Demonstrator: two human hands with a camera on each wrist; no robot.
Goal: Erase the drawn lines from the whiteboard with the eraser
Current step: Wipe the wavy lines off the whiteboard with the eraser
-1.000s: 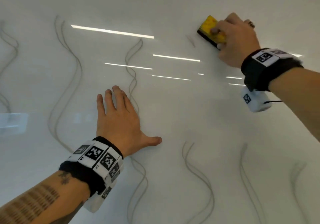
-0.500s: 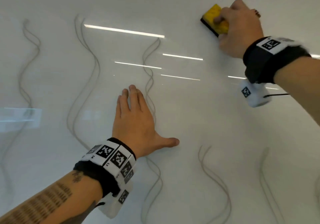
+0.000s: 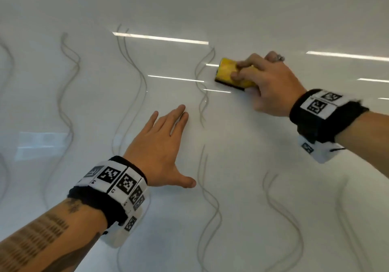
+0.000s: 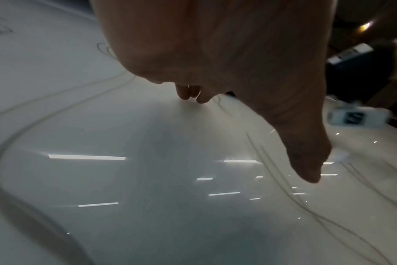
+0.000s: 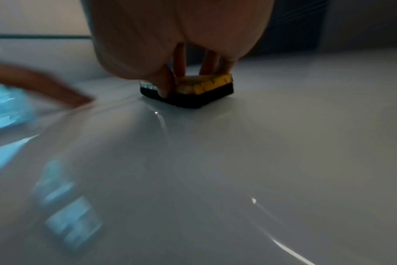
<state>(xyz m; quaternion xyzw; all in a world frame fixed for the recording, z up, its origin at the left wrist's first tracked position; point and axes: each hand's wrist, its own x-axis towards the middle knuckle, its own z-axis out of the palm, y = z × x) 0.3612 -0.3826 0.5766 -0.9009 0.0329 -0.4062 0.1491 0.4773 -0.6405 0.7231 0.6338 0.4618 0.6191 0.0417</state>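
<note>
The whiteboard (image 3: pixel 273 8) fills the head view, and places here are given against the left hand (image 3: pixel 156 156) that lies flat on it near the middle. Far to the left of that hand run several wavy grey drawn lines (image 3: pixel 67 95), and another pair snakes down just left of its wrist. The left hand's fingers (image 3: pixel 179 115) are straight and held together, the thumb spread out to the side, gripping nothing; a black band with square printed markers (image 3: pixel 113 179) wraps the wrist. Just right of the fingertips a thin double line winds from top to bottom of the board. Above and to the right of the left hand, the yellow eraser (image 3: pixel 228 72) with its dark underside sits pressed on the board, touching that double line's upper part. The right hand (image 3: pixel 271 84) grips it, fingers curled over the top and the thumb against its near edge. More wavy lines lie below the right hand, at the lower right.
</note>
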